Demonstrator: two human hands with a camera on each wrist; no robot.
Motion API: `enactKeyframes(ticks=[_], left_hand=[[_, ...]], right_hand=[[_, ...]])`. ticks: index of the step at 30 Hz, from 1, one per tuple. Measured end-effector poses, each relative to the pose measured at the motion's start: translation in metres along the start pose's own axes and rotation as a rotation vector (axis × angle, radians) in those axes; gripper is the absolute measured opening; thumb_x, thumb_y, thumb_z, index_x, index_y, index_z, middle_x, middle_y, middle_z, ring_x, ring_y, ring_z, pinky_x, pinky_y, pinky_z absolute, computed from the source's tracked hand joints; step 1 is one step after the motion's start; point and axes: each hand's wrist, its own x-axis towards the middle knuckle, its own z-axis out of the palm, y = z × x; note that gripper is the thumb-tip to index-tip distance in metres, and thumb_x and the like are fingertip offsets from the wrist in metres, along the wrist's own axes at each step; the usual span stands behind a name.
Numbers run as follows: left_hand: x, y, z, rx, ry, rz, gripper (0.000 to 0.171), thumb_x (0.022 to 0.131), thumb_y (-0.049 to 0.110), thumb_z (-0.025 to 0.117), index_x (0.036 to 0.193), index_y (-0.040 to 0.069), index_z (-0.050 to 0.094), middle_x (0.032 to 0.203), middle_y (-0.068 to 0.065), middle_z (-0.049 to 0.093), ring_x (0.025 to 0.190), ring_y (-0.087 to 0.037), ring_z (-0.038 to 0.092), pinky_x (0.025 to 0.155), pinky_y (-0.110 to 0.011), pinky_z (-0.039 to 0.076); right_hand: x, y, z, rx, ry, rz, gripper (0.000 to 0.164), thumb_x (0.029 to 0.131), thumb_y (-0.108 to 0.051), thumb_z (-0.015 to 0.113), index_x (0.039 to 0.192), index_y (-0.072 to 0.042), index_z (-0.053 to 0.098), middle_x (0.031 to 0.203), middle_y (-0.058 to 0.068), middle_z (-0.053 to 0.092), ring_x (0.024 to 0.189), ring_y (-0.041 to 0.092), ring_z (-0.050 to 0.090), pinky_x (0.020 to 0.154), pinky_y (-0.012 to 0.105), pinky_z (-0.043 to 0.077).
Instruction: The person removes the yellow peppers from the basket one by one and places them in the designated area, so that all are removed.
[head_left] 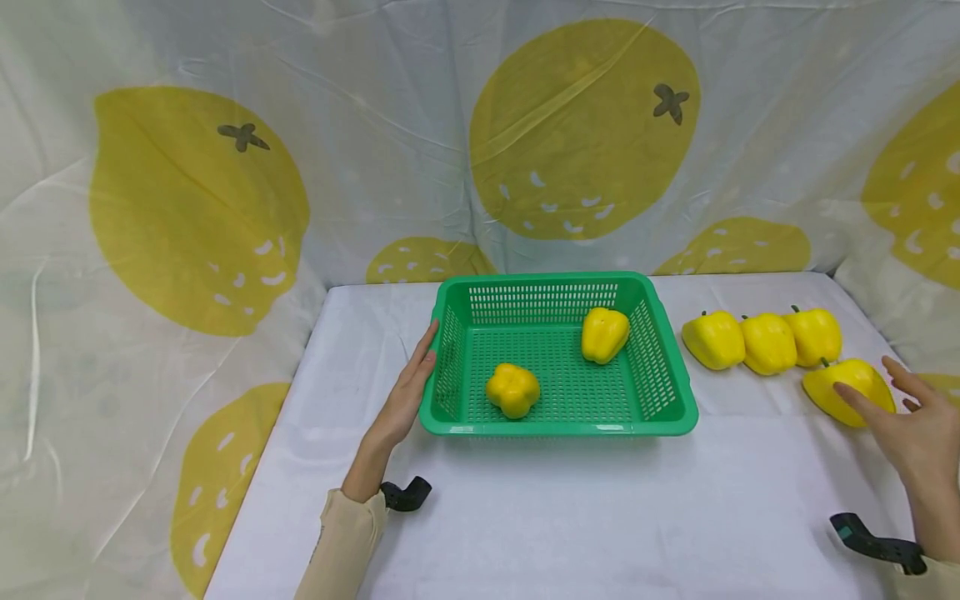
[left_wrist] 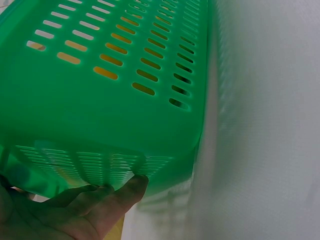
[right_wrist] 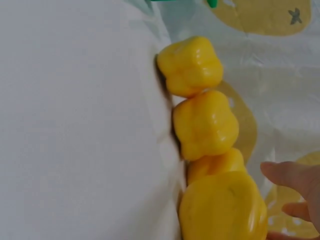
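Observation:
In the head view, a green plastic basket point(head_left: 558, 429) stands mid-table with two yellow bell peppers inside, one pepper point(head_left: 513, 390) near its front left and another pepper point(head_left: 604, 335) at its right. My left hand point(head_left: 401, 404) lies along the basket's left side, fingers extended; in the left wrist view, those fingertips point(left_wrist: 134, 186) touch the slotted wall point(left_wrist: 95, 120). On the right, my right hand point(head_left: 918, 425) is spread around the nearest loose bell pepper point(head_left: 851, 387), its thumb overlapping that pepper in the head view. The right wrist view shows the fingers beside this pepper point(right_wrist: 222, 207), without a grip.
Behind the nearest pepper, three more yellow bell peppers point(head_left: 768, 343) stand in a row right of the basket. A white cloth covers the table point(head_left: 555, 517). Lemon-print curtains point(head_left: 390, 150) hang along the back and sides. Black wrist mounts point(head_left: 405, 494) sit on both wrists.

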Motion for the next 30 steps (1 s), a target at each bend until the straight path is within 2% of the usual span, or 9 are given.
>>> enactKeyframes(ticks=[4,9,15,21,24,25,28,30], left_hand=[[-0.001,0.000,0.000,-0.012,-0.001,-0.010,0.054,0.115,0.043,0.024,0.167,0.036,0.010,0.175,0.008,0.005,0.163,-0.022,0.001,0.131,-0.059,0.003],[-0.001,0.001,0.000,-0.004,0.002,-0.018,0.054,0.114,0.044,0.023,0.166,0.037,0.012,0.175,0.007,0.006,0.163,-0.022,0.002,0.131,-0.060,0.004],[-0.001,0.002,0.001,-0.006,0.002,-0.016,0.053,0.115,0.043,0.023,0.166,0.037,0.011,0.175,0.008,0.006,0.163,-0.022,0.002,0.131,-0.060,0.003],[-0.002,0.002,0.001,0.002,0.006,-0.018,0.053,0.115,0.043,0.023,0.166,0.039,0.012,0.175,0.008,0.006,0.163,-0.022,0.002,0.130,-0.060,0.004],[-0.002,0.002,0.001,0.005,0.010,-0.019,0.053,0.115,0.043,0.023,0.166,0.038,0.012,0.175,0.009,0.006,0.163,-0.021,0.002,0.131,-0.060,0.004],[-0.002,0.002,0.001,0.009,0.012,-0.022,0.053,0.115,0.044,0.023,0.166,0.038,0.012,0.175,0.009,0.006,0.163,-0.021,0.002,0.131,-0.060,0.004],[-0.002,0.003,0.002,0.017,0.015,-0.025,0.053,0.115,0.043,0.023,0.166,0.037,0.011,0.175,0.008,0.006,0.163,-0.022,0.002,0.131,-0.060,0.004],[-0.002,0.004,0.002,0.019,0.016,-0.027,0.054,0.115,0.043,0.023,0.166,0.037,0.011,0.175,0.008,0.006,0.163,-0.022,0.002,0.131,-0.060,0.004]], right_hand=[[-0.003,-0.013,-0.005,-0.054,0.005,-0.057,0.072,0.104,-0.031,0.060,0.165,-0.016,0.023,0.169,0.028,0.019,0.148,0.058,0.027,0.110,0.072,0.039],[-0.008,-0.035,-0.006,-0.015,0.035,-0.193,0.070,0.103,-0.028,0.064,0.163,-0.011,0.030,0.167,0.029,0.024,0.148,0.057,0.029,0.115,0.071,0.034],[-0.017,-0.073,-0.008,0.056,0.010,-0.330,0.069,0.102,-0.033,0.065,0.162,-0.015,0.035,0.165,0.026,0.032,0.148,0.051,0.032,0.129,0.054,0.023],[-0.032,-0.123,-0.009,0.122,-0.091,-0.512,0.072,0.100,-0.035,0.068,0.163,-0.025,0.035,0.165,0.021,0.036,0.145,0.053,0.035,0.130,0.053,0.022],[-0.040,-0.148,-0.009,0.161,-0.167,-0.593,0.072,0.099,-0.033,0.071,0.162,-0.034,0.036,0.166,0.009,0.037,0.147,0.041,0.038,0.129,0.036,0.027],[-0.042,-0.156,-0.008,0.173,-0.190,-0.622,0.072,0.098,-0.031,0.072,0.161,-0.036,0.037,0.166,0.006,0.039,0.146,0.037,0.039,0.126,0.028,0.028],[-0.048,-0.181,-0.003,0.193,-0.278,-0.689,0.073,0.098,-0.029,0.074,0.160,-0.038,0.037,0.166,0.001,0.039,0.146,0.033,0.039,0.125,0.036,0.034],[-0.052,-0.198,0.001,0.207,-0.334,-0.724,0.073,0.097,-0.027,0.075,0.160,-0.037,0.038,0.165,0.005,0.040,0.146,0.037,0.040,0.123,0.053,0.035]])
